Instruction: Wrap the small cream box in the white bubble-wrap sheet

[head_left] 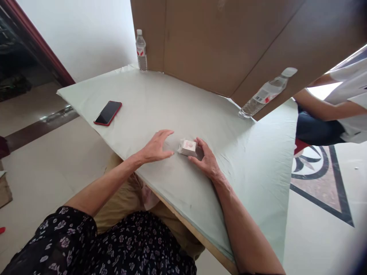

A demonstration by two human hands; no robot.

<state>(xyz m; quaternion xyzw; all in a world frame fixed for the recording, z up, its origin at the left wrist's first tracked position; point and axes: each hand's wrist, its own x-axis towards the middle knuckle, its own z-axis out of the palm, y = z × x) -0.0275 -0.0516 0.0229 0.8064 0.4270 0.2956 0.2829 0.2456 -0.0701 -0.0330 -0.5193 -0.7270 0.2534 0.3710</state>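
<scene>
A small white box (pixel 187 148) with reddish print on top lies on the pale green tablecloth, and what looks like clear plastic wrap sticks out at its left end. My right hand (pixel 207 159) is curved about the right end of the box, thumb and fingers apart; whether a fingertip touches it I cannot tell. To the left of the box, my left hand (pixel 157 148) hovers with thumb and fingers spread and nothing between them. A gap separates it from the box.
A phone (pixel 108 113) with a red edge lies on the table's left side. Brown cardboard panels (pixel 197 42) stand along the back, with a water bottle (pixel 141 51) upright at left and another bottle (pixel 267 94) at right. Another person's arm (pixel 329 109) shows beyond the panel.
</scene>
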